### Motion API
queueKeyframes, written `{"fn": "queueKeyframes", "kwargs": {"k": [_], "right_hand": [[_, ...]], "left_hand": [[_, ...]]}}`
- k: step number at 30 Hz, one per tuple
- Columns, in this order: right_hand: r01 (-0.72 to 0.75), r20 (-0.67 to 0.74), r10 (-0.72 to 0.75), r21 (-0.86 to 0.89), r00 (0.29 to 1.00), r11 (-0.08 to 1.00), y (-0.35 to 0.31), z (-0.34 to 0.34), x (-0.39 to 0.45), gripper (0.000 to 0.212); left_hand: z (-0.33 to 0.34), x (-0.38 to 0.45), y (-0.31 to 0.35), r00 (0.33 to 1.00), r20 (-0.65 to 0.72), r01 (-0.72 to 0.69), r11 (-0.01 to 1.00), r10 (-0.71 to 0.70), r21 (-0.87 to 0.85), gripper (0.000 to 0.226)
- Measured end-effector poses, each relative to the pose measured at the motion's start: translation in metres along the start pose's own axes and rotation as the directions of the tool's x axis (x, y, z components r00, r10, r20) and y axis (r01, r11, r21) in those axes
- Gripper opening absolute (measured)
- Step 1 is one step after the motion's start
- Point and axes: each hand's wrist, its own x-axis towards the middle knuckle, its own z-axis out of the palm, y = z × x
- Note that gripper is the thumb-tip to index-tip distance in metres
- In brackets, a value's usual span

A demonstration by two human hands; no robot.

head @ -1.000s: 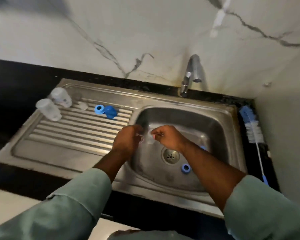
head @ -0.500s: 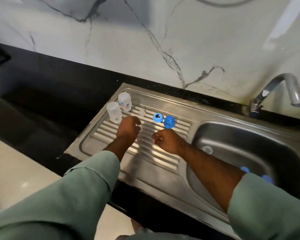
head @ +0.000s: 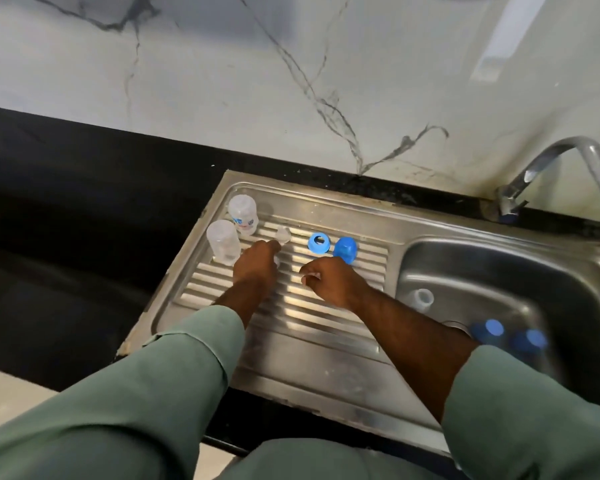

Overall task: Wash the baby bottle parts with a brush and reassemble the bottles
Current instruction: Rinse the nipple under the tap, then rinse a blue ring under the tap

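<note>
Bottle bodies: two clear bottles (head: 223, 242) and (head: 243, 214) stand inverted at the drainboard's (head: 326, 362) far left corner
Left hand (head: 255, 265): fingers curled over a clear teat, setting it down just beside the first teat (head: 283, 234); a second ago this hand held it over the basin
Right hand (head: 329, 280): fingers loosely curled, holding nothing visible; moved from basin to drainboard
Blue parts: collar ring (head: 319, 243) and cap (head: 345, 249) lie side by side beyond the right hand
Basin (head: 499, 268): one clear part (head: 421, 299) and two blue parts (head: 490, 332) remain, judged unwashed
Status: second teat rinsed; reassembly not yet begun
</note>
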Motion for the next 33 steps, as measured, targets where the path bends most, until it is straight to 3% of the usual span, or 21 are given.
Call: {"fn": "queueKeyframes", "kwargs": {"k": [3, 6, 9, 12, 18, 24, 26, 30, 33], "right_hand": [[-0.015, -0.007, 0.015, 0.042, 1.000, 0.999, 0.007, -0.003, -0.004, 0.027], [-0.051, -0.036, 0.053, 0.058, 0.998, 0.997, 0.022, -0.011, -0.016, 0.027], [-0.103, -0.081, 0.107, 0.052, 0.991, 0.993, 0.054, -0.027, -0.043, 0.025], [-0.187, -0.090, 0.191, 0.048, 0.977, 0.981, 0.099, -0.046, -0.084, 0.024], [-0.353, -0.067, 0.348, -0.078, 0.935, 0.932, 0.205, -0.098, -0.177, 0.025], [-0.436, -0.031, 0.435, -0.096, 0.900, 0.895, 0.293, -0.126, -0.237, 0.023], [-0.458, -0.038, 0.456, -0.046, 0.889, 0.888, 0.311, -0.128, -0.247, 0.024], [-0.506, 0.000, 0.506, -0.010, 0.862, 0.862, 0.346, -0.132, -0.256, 0.029], [-0.477, -0.039, 0.478, 0.031, 0.877, 0.878, 0.361, -0.132, -0.257, 0.032]], "left_hand": [[0.004, -0.002, 0.001, 0.999, -0.030, -0.016, 0.999, 0.018, 0.046, 0.045], [0.011, -0.015, 0.014, 0.986, -0.148, -0.043, 0.978, 0.075, 0.205, 0.057], [0.034, -0.038, 0.051, 0.933, -0.262, -0.190, 0.956, 0.247, 0.224, 0.054], [0.072, -0.063, 0.104, 0.889, -0.249, -0.346, 0.919, 0.385, 0.188, 0.041], [0.145, -0.110, 0.222, 0.878, 0.021, -0.479, 0.878, 0.479, 0.011, 0.026], [0.234, -0.129, 0.308, 0.858, 0.393, -0.364, 0.931, 0.331, 0.011, 0.032], [0.260, -0.130, 0.322, 0.830, 0.467, -0.335, 0.942, 0.306, -0.021, 0.037], [0.305, -0.129, 0.344, 0.783, 0.549, -0.365, 0.931, 0.292, 0.026, 0.026], [0.332, -0.123, 0.350, 0.738, 0.623, -0.401, 0.911, 0.260, 0.094, 0.042]]}}
